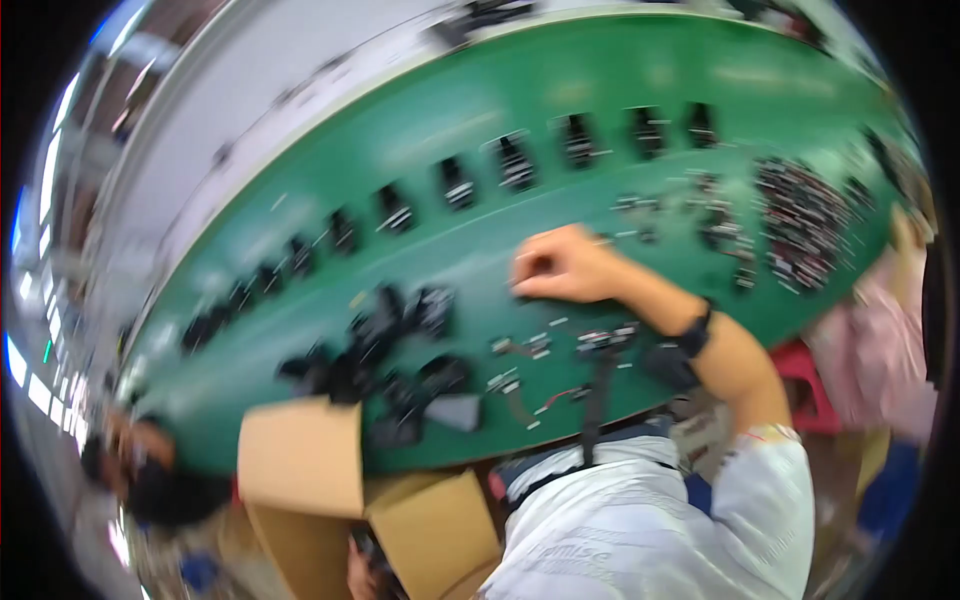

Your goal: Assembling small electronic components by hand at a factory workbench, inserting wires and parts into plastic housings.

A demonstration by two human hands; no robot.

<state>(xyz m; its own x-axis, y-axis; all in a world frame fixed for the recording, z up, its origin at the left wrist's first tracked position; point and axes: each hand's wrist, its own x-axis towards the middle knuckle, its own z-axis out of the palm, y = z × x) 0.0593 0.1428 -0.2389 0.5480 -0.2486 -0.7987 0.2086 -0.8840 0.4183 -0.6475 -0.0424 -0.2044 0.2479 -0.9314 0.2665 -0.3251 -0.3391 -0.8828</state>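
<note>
My right hand [565, 264] is above the middle of the green table, its fingers curled in. A small dark spot shows at its fingertips, too blurred to name. At the lower edge, my left hand [361, 574] is down inside an open cardboard box [300, 458], closed around a black object [372, 550] that is mostly hidden. On the table to the left of my right hand lies a heap of black plastic parts [375, 335]. Nearer to me are small parts with ribbon-like strips [520, 345] and a thin red wire [555, 401].
A long row of black devices [515, 163] runs along the far side of the green table [480, 235]. Many small dark parts [800, 222] are piled at the right. A red stool [812, 388] and a person in pink [870, 340] are at the right; another person [145, 460] is at the left.
</note>
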